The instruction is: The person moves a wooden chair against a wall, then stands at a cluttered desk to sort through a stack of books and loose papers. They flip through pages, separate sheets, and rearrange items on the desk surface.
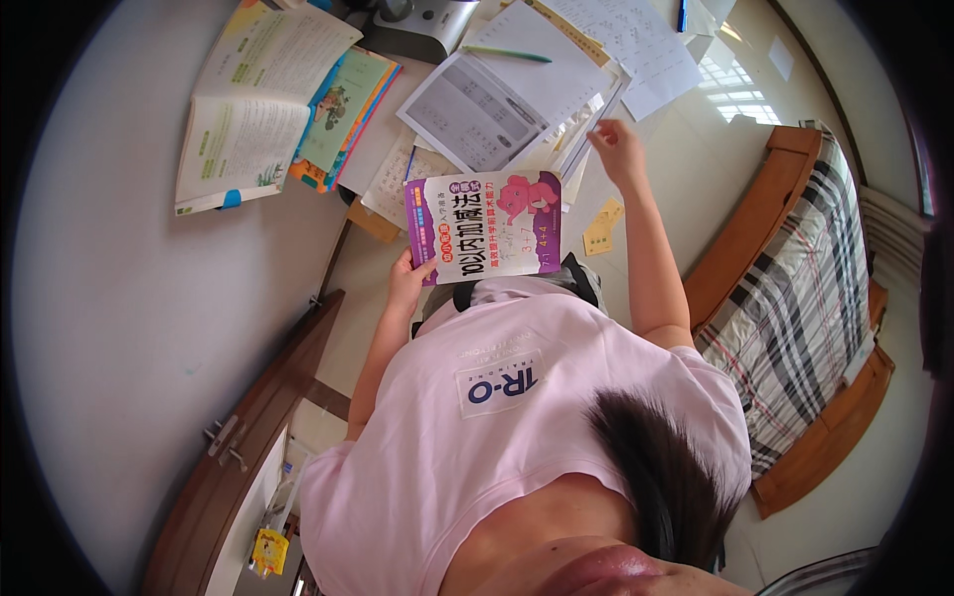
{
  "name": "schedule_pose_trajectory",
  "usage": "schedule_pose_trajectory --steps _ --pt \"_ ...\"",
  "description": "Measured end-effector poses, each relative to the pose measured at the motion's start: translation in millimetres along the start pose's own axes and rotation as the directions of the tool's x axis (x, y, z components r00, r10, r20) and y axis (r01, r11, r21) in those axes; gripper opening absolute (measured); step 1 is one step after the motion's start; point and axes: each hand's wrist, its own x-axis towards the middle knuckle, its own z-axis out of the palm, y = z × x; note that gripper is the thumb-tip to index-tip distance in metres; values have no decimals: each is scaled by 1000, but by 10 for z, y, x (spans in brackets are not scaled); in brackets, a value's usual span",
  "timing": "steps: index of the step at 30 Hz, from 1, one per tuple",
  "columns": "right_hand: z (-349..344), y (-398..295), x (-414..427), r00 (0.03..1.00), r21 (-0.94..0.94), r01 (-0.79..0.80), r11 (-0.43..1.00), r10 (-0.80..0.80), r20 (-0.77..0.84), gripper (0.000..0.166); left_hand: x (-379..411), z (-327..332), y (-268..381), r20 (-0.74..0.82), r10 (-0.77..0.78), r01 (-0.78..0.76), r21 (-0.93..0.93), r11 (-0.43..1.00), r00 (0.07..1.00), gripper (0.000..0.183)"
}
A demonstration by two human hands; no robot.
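Observation:
My left hand point(411, 277) grips the lower left corner of a purple and white arithmetic workbook point(483, 227), thumb on its cover. The workbook lies face up above my lap, a pink elephant printed on its cover. My right hand point(617, 145) is raised at the right edge of a pile of papers and books, fingers curled; whether it grips a sheet edge cannot be told. On that pile lie a grey printed worksheet point(477, 108) and a green pencil point(508, 54). An open textbook point(250, 141) rests at the left, over a green-covered book point(335, 112).
A grey and black device point(428, 26) stands at the back of the desk. More written sheets point(633, 56) and a blue pen point(682, 15) lie at the back right. A yellow paper piece point(602, 226) is on the floor. Right is a plaid-covered bed point(805, 298); left, a wall and wooden door point(246, 425).

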Motion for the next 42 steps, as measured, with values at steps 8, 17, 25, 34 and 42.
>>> schedule_pose_trajectory --steps 8,17,25,34,42 --pt "219 -157 1102 934 -366 -8 930 -124 -334 36 -91 128 66 -196 404 -158 706 691 893 43" --pt "79 -506 738 890 117 385 916 -334 -310 8 108 680 661 27 652 -368 843 393 758 52" --pt "1 -898 -364 788 412 492 767 -594 164 13 271 925 883 85 591 -392 822 414 802 73" --pt "105 -669 -225 748 585 -12 811 -381 543 32 437 1100 1389 -21 683 -622 394 677 730 109" --pt "326 -432 562 888 -192 368 910 -405 -217 26 539 1043 1409 188 460 -490 469 735 868 66"
